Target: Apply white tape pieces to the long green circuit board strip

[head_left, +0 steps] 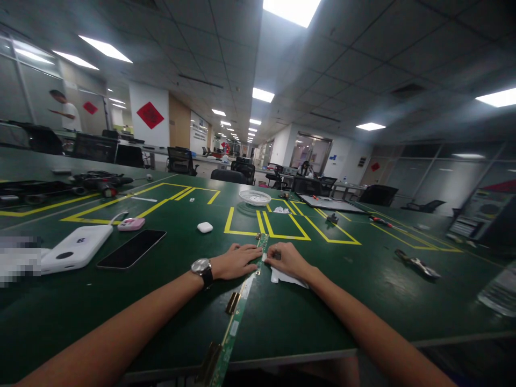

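A long, narrow green circuit board (235,326) runs away from the table's front edge, with gold-brown flex tabs along its left side. My left hand (237,260), a watch on its wrist, lies flat with fingers stretched out to the board's far part. On the opposite side, my right hand (291,259) has its fingers pinched together at the board's edge. Whatever sits between those fingertips is too small to make out. Under and beside that hand lies a crumpled white tissue or paper (284,277).
Left of my hands are a black phone (133,249), a white power bank (78,248), a pink-and-white gadget (131,224) and a white earbud case (205,227). Farther off stands a white basket (255,198). To the right are a metal tool (417,264) and a clear plastic bottle (500,293).
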`<action>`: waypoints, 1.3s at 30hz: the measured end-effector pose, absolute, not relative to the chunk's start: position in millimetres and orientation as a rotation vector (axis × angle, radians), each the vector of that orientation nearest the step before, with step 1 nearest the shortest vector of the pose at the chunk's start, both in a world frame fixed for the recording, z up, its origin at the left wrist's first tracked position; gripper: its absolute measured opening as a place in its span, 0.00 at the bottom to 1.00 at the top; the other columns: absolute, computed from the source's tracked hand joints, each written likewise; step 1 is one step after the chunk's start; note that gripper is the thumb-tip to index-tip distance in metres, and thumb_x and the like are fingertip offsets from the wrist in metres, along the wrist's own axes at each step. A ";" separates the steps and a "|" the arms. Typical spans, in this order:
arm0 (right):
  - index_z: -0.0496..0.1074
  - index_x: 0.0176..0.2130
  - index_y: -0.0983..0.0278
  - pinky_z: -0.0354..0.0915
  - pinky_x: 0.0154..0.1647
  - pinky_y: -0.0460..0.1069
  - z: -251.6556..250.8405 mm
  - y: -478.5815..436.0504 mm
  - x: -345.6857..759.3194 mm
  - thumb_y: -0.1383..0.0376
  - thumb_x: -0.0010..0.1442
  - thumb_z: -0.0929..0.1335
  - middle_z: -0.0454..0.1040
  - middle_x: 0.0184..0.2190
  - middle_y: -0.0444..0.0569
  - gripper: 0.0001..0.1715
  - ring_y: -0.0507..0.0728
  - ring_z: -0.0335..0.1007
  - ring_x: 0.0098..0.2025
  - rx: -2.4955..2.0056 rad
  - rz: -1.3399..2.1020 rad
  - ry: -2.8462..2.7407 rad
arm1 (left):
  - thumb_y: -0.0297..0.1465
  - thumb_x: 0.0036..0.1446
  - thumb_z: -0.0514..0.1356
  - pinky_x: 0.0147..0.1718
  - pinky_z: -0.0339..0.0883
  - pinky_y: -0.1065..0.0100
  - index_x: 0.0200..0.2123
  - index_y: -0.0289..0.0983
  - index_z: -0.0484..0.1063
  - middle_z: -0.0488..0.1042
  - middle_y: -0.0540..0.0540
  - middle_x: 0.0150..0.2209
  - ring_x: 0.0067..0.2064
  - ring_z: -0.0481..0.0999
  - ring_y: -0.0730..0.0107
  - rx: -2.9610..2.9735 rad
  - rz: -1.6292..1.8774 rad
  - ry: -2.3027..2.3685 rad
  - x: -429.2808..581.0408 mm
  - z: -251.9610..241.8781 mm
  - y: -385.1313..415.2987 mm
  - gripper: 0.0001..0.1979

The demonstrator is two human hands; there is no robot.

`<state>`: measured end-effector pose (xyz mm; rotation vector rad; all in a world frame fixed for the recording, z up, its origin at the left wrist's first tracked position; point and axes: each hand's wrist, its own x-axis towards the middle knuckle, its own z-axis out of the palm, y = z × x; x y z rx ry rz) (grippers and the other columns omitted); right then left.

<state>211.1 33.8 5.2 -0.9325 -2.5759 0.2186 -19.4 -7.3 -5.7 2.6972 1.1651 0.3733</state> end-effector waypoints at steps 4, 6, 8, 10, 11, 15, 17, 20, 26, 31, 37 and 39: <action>0.76 0.31 0.65 0.59 0.36 0.45 2.1 34.7 211.2 0.61 0.58 0.70 0.76 0.29 0.45 0.09 0.52 0.69 0.32 -0.943 0.210 -2.570 | 0.38 0.68 0.49 0.58 0.50 0.50 0.65 0.48 0.56 0.56 0.45 0.67 0.66 0.56 0.54 2.704 0.379 1.121 -19.0 -5.4 -6.2 0.23; 0.76 0.31 0.64 0.60 0.36 0.45 1.4 34.8 211.4 0.61 0.58 0.71 0.76 0.29 0.45 0.09 0.52 0.70 0.32 -0.957 0.199 -2.555 | 0.38 0.68 0.49 0.58 0.50 0.49 0.65 0.48 0.55 0.56 0.45 0.67 0.66 0.56 0.54 2.697 0.372 1.110 -19.0 -5.3 -7.2 0.24; 0.77 0.31 0.64 0.61 0.38 0.46 2.7 34.9 212.8 0.60 0.58 0.71 0.77 0.29 0.46 0.09 0.53 0.70 0.33 -0.949 0.200 -2.553 | 0.38 0.68 0.49 0.59 0.49 0.49 0.66 0.49 0.54 0.55 0.45 0.67 0.66 0.57 0.54 2.689 0.401 1.112 -19.0 -4.6 -9.4 0.24; 0.77 0.33 0.63 0.63 0.42 0.47 6.0 34.4 214.8 0.61 0.58 0.71 0.78 0.32 0.47 0.08 0.55 0.72 0.37 -0.854 0.228 -2.581 | 0.39 0.68 0.49 0.59 0.50 0.48 0.66 0.49 0.53 0.56 0.45 0.67 0.66 0.57 0.54 2.675 0.404 1.123 -19.1 -3.2 -11.7 0.24; 0.77 0.35 0.63 0.63 0.45 0.48 8.1 33.6 215.6 0.61 0.60 0.70 0.78 0.35 0.48 0.08 0.55 0.72 0.41 -0.785 0.245 -2.592 | 0.39 0.69 0.48 0.59 0.50 0.48 0.67 0.49 0.52 0.56 0.45 0.67 0.66 0.56 0.54 2.665 0.416 1.134 -19.2 -2.3 -12.5 0.24; 0.76 0.46 0.62 0.60 0.56 0.49 12.9 29.3 213.0 0.64 0.66 0.63 0.77 0.48 0.50 0.14 0.55 0.70 0.52 -0.581 0.240 -2.633 | 0.40 0.70 0.47 0.62 0.50 0.53 0.69 0.45 0.44 0.52 0.44 0.69 0.67 0.54 0.58 2.597 0.605 1.215 -22.6 1.8 -10.5 0.28; 0.74 0.51 0.62 0.58 0.59 0.49 11.3 31.6 210.1 0.65 0.66 0.62 0.75 0.52 0.50 0.17 0.55 0.68 0.54 -0.547 0.212 -2.696 | 0.40 0.70 0.45 0.63 0.49 0.55 0.69 0.42 0.44 0.52 0.42 0.69 0.68 0.53 0.59 2.573 0.738 1.278 -26.8 2.9 -6.9 0.27; 0.72 0.54 0.63 0.57 0.61 0.50 6.0 46.8 214.5 0.65 0.68 0.59 0.72 0.55 0.51 0.21 0.56 0.67 0.57 -0.642 0.120 -2.727 | 0.40 0.71 0.44 0.62 0.50 0.56 0.68 0.41 0.47 0.53 0.42 0.68 0.67 0.55 0.60 2.609 0.845 1.335 -35.5 2.2 -2.5 0.26; 0.75 0.50 0.66 0.61 0.56 0.55 -3.2 88.8 271.1 0.63 0.67 0.57 0.73 0.53 0.58 0.22 0.62 0.68 0.54 -1.663 -0.194 -2.340 | 0.39 0.70 0.44 0.59 0.54 0.55 0.68 0.44 0.46 0.57 0.43 0.66 0.64 0.59 0.57 2.697 0.826 1.430 -46.2 -3.3 -2.9 0.26; 0.73 0.52 0.66 0.59 0.55 0.59 -10.6 102.2 301.4 0.63 0.67 0.55 0.71 0.54 0.62 0.24 0.65 0.64 0.56 -2.008 -0.218 -2.104 | 0.39 0.69 0.46 0.59 0.53 0.55 0.67 0.42 0.50 0.58 0.42 0.66 0.64 0.60 0.58 2.759 0.684 1.419 -38.1 -7.9 -4.3 0.25; 0.65 0.59 0.66 0.52 0.61 0.61 -19.1 105.8 301.2 0.60 0.67 0.54 0.62 0.62 0.60 0.28 0.65 0.56 0.63 -2.050 -0.112 -2.083 | 0.41 0.70 0.45 0.59 0.52 0.56 0.67 0.44 0.49 0.57 0.44 0.66 0.65 0.59 0.59 2.792 0.651 1.390 -34.7 -14.9 -1.3 0.26; 0.63 0.61 0.67 0.50 0.62 0.61 -19.9 105.1 301.2 0.59 0.67 0.53 0.59 0.64 0.60 0.30 0.65 0.53 0.65 -2.049 -0.079 -2.079 | 0.42 0.69 0.46 0.59 0.52 0.56 0.67 0.44 0.49 0.58 0.44 0.66 0.64 0.60 0.58 2.799 0.656 1.387 -36.7 -16.8 0.1 0.25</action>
